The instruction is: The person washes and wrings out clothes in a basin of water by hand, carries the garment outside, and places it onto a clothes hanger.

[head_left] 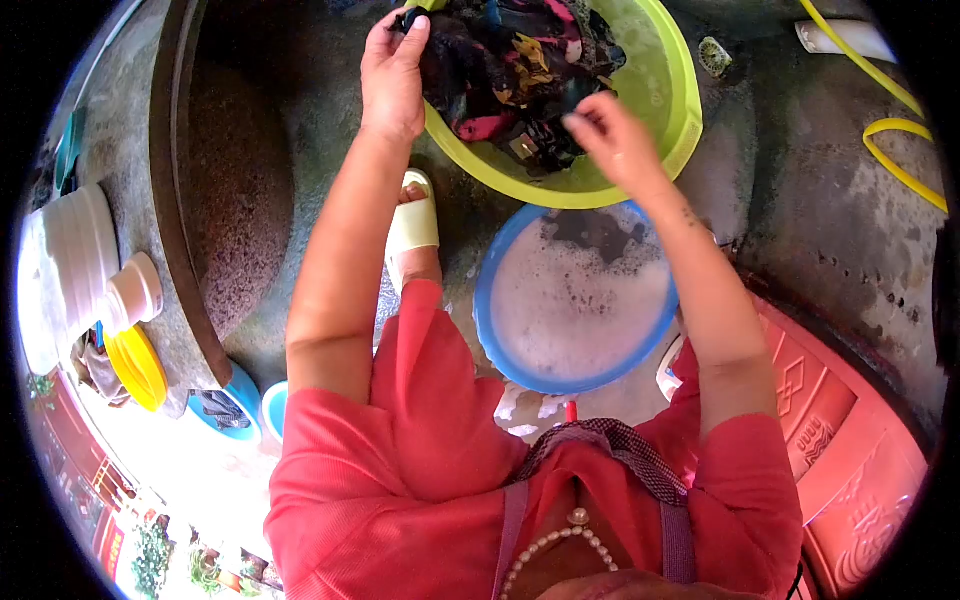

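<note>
A dark patterned garment (500, 75) with pink and yellow-gold patches is bunched over a yellow-green basin (690, 110) holding cloudy water. At the basin's left rim, my left hand (393, 85) is closed on one edge of the garment, thumb on top. My right hand (615, 145), slightly blurred, is at the garment's right side above the basin, its fingers curled and pinching the dark cloth. Just below stands a blue basin (485, 310) of sudsy water, partly under my right forearm.
A concrete ledge (165, 190) curves along the left, with white buckets (75, 270) and a yellow basin (135, 368) beyond it. A yellow hose (890, 165) lies at right. A red patterned panel (830, 420) is by my right elbow. A scrub brush (714, 57) lies near the green basin.
</note>
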Available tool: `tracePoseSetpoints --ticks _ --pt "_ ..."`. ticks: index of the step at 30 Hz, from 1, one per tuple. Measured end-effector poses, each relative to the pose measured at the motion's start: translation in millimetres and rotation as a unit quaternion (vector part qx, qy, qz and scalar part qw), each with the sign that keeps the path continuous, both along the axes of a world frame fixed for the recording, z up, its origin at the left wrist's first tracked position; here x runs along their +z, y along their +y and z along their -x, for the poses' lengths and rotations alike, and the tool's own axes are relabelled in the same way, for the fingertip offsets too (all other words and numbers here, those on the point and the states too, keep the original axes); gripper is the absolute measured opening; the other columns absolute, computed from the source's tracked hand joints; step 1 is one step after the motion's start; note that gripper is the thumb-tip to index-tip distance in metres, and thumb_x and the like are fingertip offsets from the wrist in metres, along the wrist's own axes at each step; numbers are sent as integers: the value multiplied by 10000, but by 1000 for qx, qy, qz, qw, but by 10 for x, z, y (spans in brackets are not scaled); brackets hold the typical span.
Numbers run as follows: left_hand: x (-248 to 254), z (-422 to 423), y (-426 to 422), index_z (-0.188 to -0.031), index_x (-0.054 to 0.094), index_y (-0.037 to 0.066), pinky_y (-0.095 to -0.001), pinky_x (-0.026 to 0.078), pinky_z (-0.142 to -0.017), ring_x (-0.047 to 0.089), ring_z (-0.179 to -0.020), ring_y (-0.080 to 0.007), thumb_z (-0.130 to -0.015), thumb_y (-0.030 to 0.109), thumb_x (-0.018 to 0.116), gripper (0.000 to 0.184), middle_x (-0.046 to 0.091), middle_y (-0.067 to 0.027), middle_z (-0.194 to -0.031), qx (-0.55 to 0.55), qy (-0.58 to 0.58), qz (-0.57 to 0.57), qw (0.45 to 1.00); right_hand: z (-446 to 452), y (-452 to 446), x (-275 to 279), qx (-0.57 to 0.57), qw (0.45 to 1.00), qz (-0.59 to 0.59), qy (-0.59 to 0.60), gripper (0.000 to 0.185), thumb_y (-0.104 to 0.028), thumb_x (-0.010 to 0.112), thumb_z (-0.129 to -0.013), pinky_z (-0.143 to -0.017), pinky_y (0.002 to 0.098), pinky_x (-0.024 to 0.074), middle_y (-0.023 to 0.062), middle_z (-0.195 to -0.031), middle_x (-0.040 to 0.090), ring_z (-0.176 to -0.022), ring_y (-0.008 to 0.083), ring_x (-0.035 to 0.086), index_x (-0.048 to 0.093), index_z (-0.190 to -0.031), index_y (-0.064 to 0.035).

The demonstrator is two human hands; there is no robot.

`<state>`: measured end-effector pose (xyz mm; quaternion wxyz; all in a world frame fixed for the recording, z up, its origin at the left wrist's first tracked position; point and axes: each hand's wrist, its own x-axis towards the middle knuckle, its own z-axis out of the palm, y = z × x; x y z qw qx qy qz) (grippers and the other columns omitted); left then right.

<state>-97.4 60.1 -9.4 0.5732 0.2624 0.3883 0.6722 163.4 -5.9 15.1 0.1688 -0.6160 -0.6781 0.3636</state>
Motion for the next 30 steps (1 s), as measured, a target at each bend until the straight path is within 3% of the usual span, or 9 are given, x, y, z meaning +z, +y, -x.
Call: tracePoseSetpoints --ticks 4,7,11,13,15,18,21,25,30 --pt "88 -37 -20 -1339 374 43 -266 409 -939 552 -1028 -153 -804 -116 482 568 545 -89 -1188 -29 203 -1 979 173 -35 -130 77 977 -59 -192 430 -307 648 -825 -823 418 466 173 -1093 555 -1003 342 558 478 -1142 -71" --pt "18 58 -96 -1211 505 77 -294 486 -832 582 -948 -156 -796 -4 661 450 609 -90 -1038 -45 381 -9 923 -45 296 -141 71 958 -26 -276 446 -321 620 -838 -849 417 458 149 -1126 551 -1025 340 551 459 -1197 -109" --pt "-49 84 -106 -1251 487 98 -250 479 -806 572 -921 -131 -784 -60 639 516 605 -74 -1030 -84 251 11 964 -431 711 61 -14 949 25 -313 247 -197 565 -862 -844 402 456 149 -1113 576 -985 345 572 571 -1085 -92" --pt "98 45 -97 -1215 529 96 -230 469 -773 570 -882 -122 -785 -21 666 466 609 -53 -996 -115 243 -26 963 -526 789 192 -13 942 -74 -327 282 -158 577 -843 -849 396 454 125 -1107 583 -1010 328 562 556 -1120 -106" --pt "338 -50 -131 -1246 497 76 -236 447 -814 564 -918 -128 -780 -49 603 493 597 -55 -1039 -171 193 -60 964 -419 748 322 87 946 -257 -178 340 -167 616 -819 -898 420 444 127 -1102 592 -986 330 579 540 -1145 -106" --pt "863 -257 -231 -1315 431 30 -261 411 -922 554 -1025 -145 -735 -164 434 611 581 -70 -1132 -284 39 -101 953 233 576 671 168 947 -273 -4 382 -78 609 -827 -915 339 420 105 -1102 580 -1041 221 542 484 -1186 -36" --pt "1018 -280 -232 -1312 437 23 -250 419 -900 553 -1027 -135 -732 -165 433 609 571 -71 -1144 -304 45 -141 941 471 589 816 48 982 -14 184 313 -28 614 -812 -807 296 477 84 -1023 609 -950 162 574 518 -1107 16" --pt "848 -143 -220 -1265 487 44 -212 437 -814 563 -922 -108 -721 -151 534 580 592 -5 -962 -218 207 -87 950 197 700 961 25 950 99 293 247 2 590 -821 -754 280 507 65 -940 617 -846 126 596 546 -1064 2" --pt "578 -153 -175 -989 660 47 -251 450 -731 549 -828 -110 -807 199 706 241 596 -24 -859 -163 452 -147 865 27 456 1422 -30 927 58 370 245 8 579 -824 -766 294 514 76 -912 613 -838 154 608 557 -1068 4"
